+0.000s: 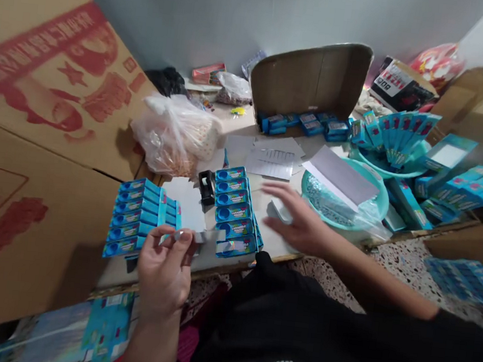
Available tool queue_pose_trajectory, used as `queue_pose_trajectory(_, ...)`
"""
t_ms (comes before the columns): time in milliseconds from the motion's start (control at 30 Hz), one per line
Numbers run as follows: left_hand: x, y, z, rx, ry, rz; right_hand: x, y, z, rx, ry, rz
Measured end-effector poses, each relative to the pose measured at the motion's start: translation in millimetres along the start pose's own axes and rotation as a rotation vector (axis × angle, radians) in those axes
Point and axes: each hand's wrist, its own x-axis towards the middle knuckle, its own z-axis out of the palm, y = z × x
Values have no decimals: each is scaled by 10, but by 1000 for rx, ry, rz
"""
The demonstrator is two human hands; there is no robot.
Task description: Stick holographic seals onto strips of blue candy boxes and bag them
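My left hand [167, 265] is closed in a pinch at the front edge of the table. Thumb and finger hold a see-through strip, which looks like clear tape [211, 237], reaching toward the nearest blue box. A column of small blue printed boxes [234, 199] lies right of that hand, and a stack of similar blue boxes [133, 215] stands on its left. Behind, a black tape dispenser [206, 188] sits beside the column. My right hand [296, 219], slightly blurred, is open with fingers apart over the table. A small whitish object [279, 210] lies partly behind its fingers.
Flat grey card pieces [273, 156] lie at mid-table. On the right are a turquoise basin [382, 206] with a clear bag and card, and another basin [420, 166] of blue boxes. An open carton [314, 76] stands behind; a large carton [41, 181] walls the left. Plastic bags [175, 133] sit nearby.
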Motion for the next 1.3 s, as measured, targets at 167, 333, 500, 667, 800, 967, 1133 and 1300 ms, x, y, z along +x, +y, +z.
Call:
queue_pose_trajectory(167, -18, -28, 23, -18, -16, 19, 405, -418, 444, 656, -453, 152)
queue_pose_trajectory(333, 66, -117, -25, -27, -43, -96, 427, -361, 627, 709, -343, 266)
queue_pose_trajectory(500, 167, -159, -59, -41, -61, -145, 392, -378, 717, 598, -212, 329)
queue_pose_trajectory(667, 189, -122, -50, -58, -132, -188, 423, -399, 718, 575, -140, 324)
queue_pose_trajectory(800, 185, -125, -19, -67, -202, -164, 450, -455, 668, 739, -254, 337)
queue_pose_trajectory(967, 198, -189, 14, -24, -246, -110, 453, -471, 662, 800, -194, 399)
queue_pose_trajectory(1133, 214, -225, 39, -5, -250, -103, 429, -390, 739, 670, -168, 389)
queue_pose_trajectory(1300, 222, -267, 7, 130, -226, -49, 386, -320, 775, 415, -78, 358)
